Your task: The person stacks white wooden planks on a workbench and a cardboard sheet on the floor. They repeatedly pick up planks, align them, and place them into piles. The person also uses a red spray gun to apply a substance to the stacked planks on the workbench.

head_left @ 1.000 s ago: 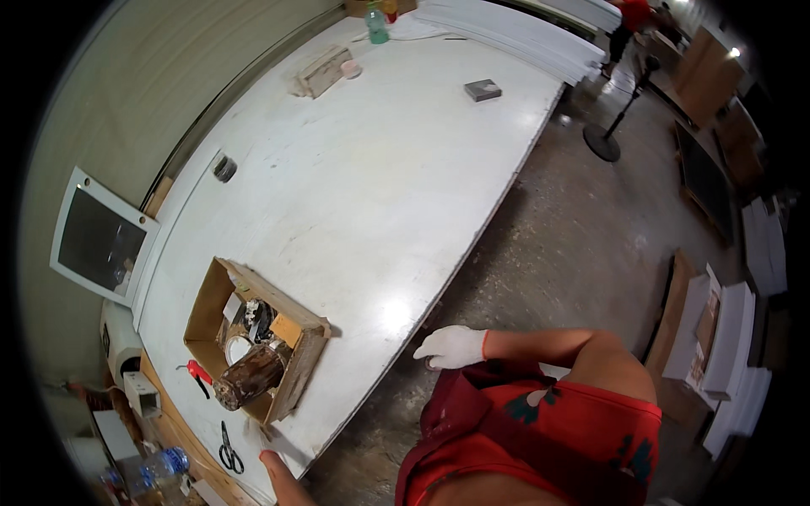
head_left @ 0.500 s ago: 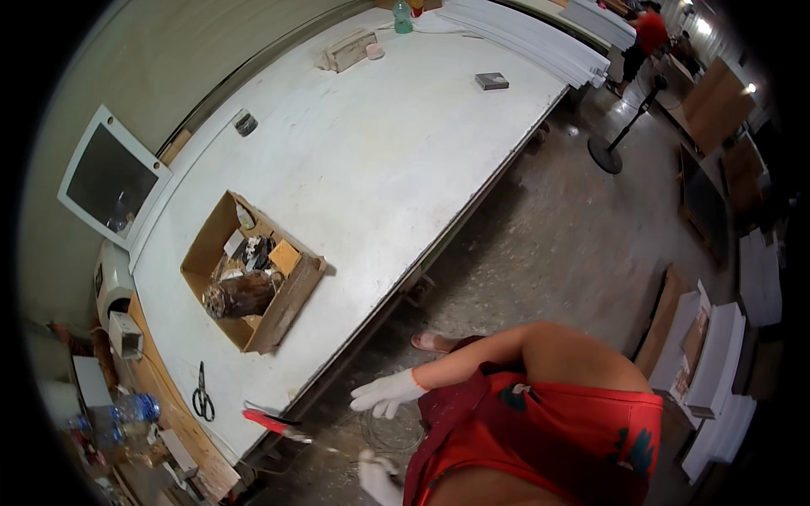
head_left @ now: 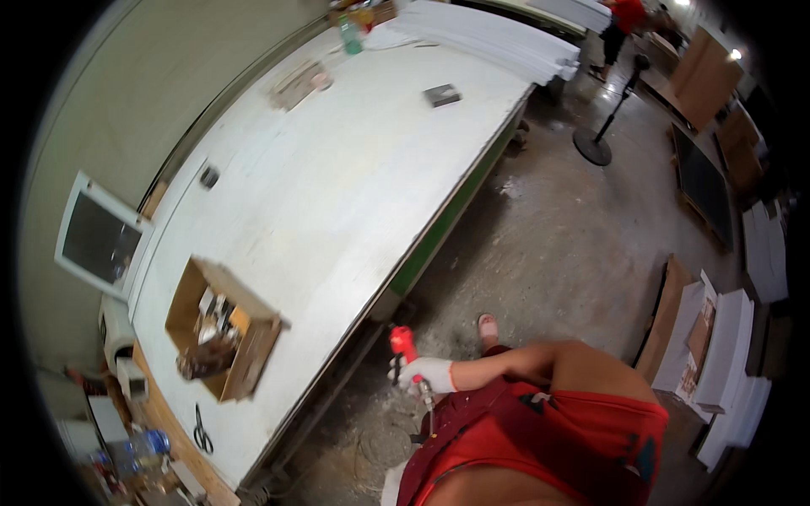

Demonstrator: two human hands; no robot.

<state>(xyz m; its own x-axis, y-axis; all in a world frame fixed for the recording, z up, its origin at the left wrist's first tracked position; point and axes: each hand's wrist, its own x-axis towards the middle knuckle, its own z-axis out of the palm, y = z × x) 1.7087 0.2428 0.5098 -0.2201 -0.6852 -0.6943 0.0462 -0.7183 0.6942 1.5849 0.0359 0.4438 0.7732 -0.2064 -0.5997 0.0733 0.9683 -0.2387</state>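
My right hand point(head_left: 432, 374), in a white glove, is closed round a red hand tool point(head_left: 402, 343) with a dark lever at its side. A metal coupling and a thin stem point(head_left: 430, 405) come out below the fist, down to my dark red apron. The tool's red head points up, just off the table's near edge; its exact kind is blurred. Of my left hand point(head_left: 392, 487), only a strip of white glove shows at the bottom beside the apron; its fingers are hidden. Black scissors point(head_left: 202, 432) lie on the white table point(head_left: 321, 211), left of my hands.
A cardboard box point(head_left: 257, 358) of odds and ends sits on the table. Farther back are a grey block point(head_left: 442, 95) and a green bottle point(head_left: 350, 35). Bottles and clutter crowd the lower left. A stand fan point(head_left: 593, 145) and white panels point(head_left: 713, 363) stand on the right.
The red tool was at the table's near corner; now my right hand grips it, farther right. My right hand was open before. My left hand has dropped mostly out of view, and the view has shifted.
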